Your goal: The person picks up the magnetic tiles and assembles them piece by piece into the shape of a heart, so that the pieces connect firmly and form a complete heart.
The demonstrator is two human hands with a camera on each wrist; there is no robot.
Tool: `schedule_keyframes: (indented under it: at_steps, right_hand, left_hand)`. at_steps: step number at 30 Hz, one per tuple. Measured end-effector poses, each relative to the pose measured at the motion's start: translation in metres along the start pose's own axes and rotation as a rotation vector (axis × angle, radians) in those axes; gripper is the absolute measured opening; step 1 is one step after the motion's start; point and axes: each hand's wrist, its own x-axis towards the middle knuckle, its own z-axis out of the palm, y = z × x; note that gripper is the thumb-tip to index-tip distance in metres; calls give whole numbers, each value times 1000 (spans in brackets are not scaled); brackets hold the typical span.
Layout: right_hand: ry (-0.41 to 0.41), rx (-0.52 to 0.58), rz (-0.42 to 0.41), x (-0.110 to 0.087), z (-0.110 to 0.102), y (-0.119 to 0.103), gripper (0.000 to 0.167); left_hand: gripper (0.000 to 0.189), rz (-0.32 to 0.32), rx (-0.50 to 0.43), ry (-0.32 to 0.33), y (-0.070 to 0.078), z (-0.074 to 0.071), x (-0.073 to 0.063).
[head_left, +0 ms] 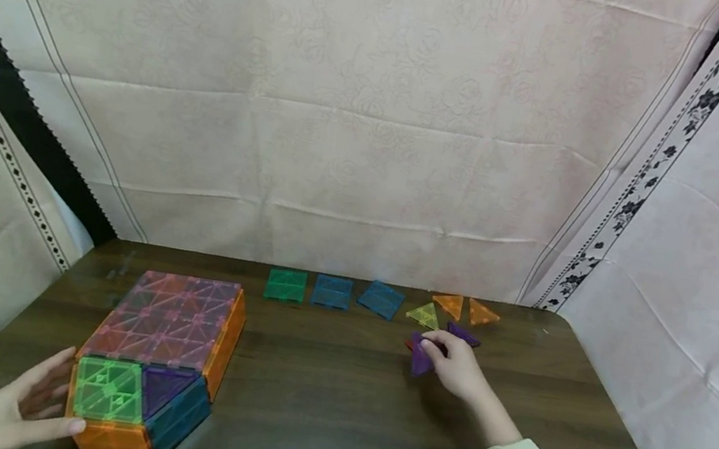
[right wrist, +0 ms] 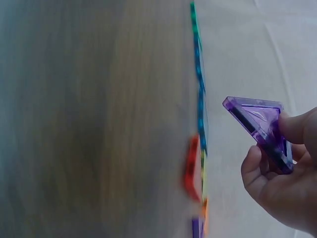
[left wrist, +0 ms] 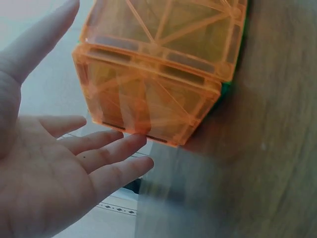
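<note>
A person's left hand [head_left: 4,415], fingers straight and spread, reaches around the near left corner of a tile block [head_left: 162,318] on a wooden surface [head_left: 312,409], thumb across its front; whether every fingertip touches cannot be told. The tile block's long axis runs away from the person, angling slightly right at its far end in the head view. Well to the right of the tile block, the right hand [head_left: 456,366] pinches a purple triangle [right wrist: 270,121] between thumb and fingers, one corner pointing toward the near side in the head view, its longest edge slanting from upper left to lower right in the right wrist view. Right of the tile block, roughly level with its far end, lie a green square [head_left: 285,285], two blue squares [head_left: 332,291], a yellow triangle [head_left: 424,315], two orange triangles [head_left: 483,313] and another purple tile [head_left: 463,334].
</note>
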Motion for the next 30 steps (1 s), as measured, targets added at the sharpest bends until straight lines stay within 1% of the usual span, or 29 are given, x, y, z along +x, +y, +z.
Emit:
schedule_keyframes:
  at_steps: [2, 7, 11, 14, 16, 18, 20, 22, 25, 27, 30]
  right_hand:
    - [-16, 45, -2, -1, 9, -7, 20]
    - [-76, 125, -57, -4, 33, -20, 18]
    - [-119, 122, -120, -6, 49, -30, 15]
    - [-145, 105, -132, -8, 61, -37, 12]
    - [-167, 104, -132, -10, 67, -41, 11]
    - [-188, 111, -135, -10, 73, -45, 10]
    - [-209, 130, -141, -11, 78, -48, 10]
    - [-231, 149, -148, -11, 83, -51, 10]
    - [-263, 172, -149, -10, 89, -56, 9]
    - [-281, 186, -148, -9, 93, -58, 9]
    - [-294, 200, -142, -9, 99, -60, 9]
  left_hand:
    - [101, -4, 3, 18, 6, 1, -1]
    - [102, -55, 8, 67, 26, 4, -4]
    - [108, -98, 47, 109, 45, 6, -6]
    - [113, -125, 64, 150, 58, 10, -7]
    - [114, -130, 73, 180, 65, 12, -7]
    - [114, -116, 83, 209, 73, 15, -8]
    - [112, -86, 90, 231, 82, 18, -8]
    - [111, -34, 111, 255, 90, 24, -8]
    - [108, 47, 132, 286, 104, 36, -7]
    - [101, 143, 128, 334, 112, 46, -5]
    - [85, 318, 71, 416, 123, 60, -1]
